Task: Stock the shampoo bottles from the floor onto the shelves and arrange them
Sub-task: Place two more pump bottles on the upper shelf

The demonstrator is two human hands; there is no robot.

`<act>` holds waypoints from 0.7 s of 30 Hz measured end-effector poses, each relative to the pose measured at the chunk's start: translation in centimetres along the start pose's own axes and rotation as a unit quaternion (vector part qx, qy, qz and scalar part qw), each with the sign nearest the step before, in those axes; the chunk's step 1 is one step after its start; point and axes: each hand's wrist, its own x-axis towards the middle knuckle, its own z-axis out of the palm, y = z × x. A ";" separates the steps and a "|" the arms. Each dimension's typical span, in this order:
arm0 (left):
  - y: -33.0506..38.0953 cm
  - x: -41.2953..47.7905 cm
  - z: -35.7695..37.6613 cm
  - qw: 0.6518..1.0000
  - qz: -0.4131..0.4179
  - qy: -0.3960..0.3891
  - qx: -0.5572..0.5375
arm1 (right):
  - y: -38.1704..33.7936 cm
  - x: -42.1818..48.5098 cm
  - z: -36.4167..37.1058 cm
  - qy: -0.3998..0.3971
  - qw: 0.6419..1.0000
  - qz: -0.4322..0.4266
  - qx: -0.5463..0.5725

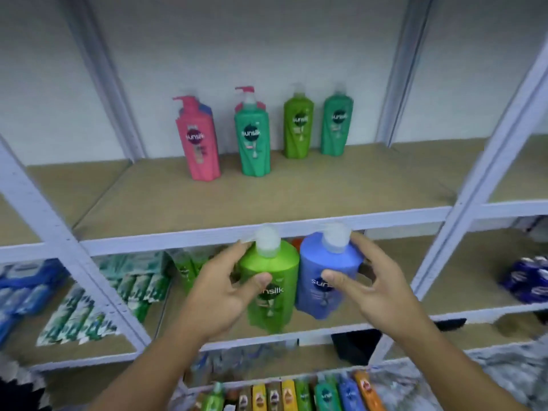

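Observation:
My left hand (221, 292) grips a lime green pump bottle (274, 280), thumb across its label. My right hand (373, 289) holds a blue pump bottle (323, 280) right beside it, thumb on the front and fingers behind. Both bottles are upright in the air, just in front of and below the edge of the wooden upper shelf (267, 200). On that shelf stand a pink bottle (198, 140), a teal green bottle (253, 137), a lime green bottle (298, 126) and another teal green bottle (336, 123), with more bottles partly hidden behind the first two.
White metal uprights (486, 161) frame the shelf bay. The shelf below holds green sachet packs (98, 307), blue packs (26, 289) and dark blue packs (530, 280). A row of several coloured bottles (296, 396) lies at the bottom. A dark object (355, 345) sits lower right.

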 end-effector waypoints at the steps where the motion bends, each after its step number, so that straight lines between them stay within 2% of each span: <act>1: 1.0 1.1 -0.3 1.000 0.008 0.012 -0.012 | -1.0 1.0 -0.4 0.004 1.000 -0.006 0.003; 9: 5.7 10.7 -1.1 0.995 0.038 0.076 -0.060 | -5.8 10.7 -2.6 0.027 0.997 -0.078 0.011; 18: 3.9 19.1 1.1 0.990 -0.013 0.137 -0.031 | -2.9 19.0 -3.1 0.021 0.999 -0.034 0.023; 21: 3.7 20.9 2.0 0.990 -0.006 0.142 -0.002 | -1.6 20.9 -3.4 0.025 0.998 -0.021 0.045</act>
